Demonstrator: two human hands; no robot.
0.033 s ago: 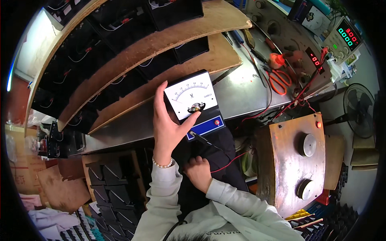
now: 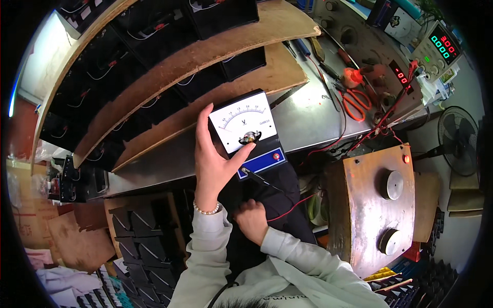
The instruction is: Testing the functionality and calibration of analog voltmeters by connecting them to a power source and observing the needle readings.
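An analog voltmeter (image 2: 245, 129) with a white dial is held up over the steel workbench (image 2: 303, 115), gripped by the left hand (image 2: 215, 161), thumb on its face. The right hand (image 2: 251, 218) below is closed on a black probe lead (image 2: 262, 178) touching the meter's blue base; the red lead (image 2: 290, 208) hangs loose, seemingly unconnected.

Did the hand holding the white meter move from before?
No. The left hand holds the meter at the same spot against the metal bench.

Orange scissors (image 2: 354, 102) lie near a fan (image 2: 458, 141).
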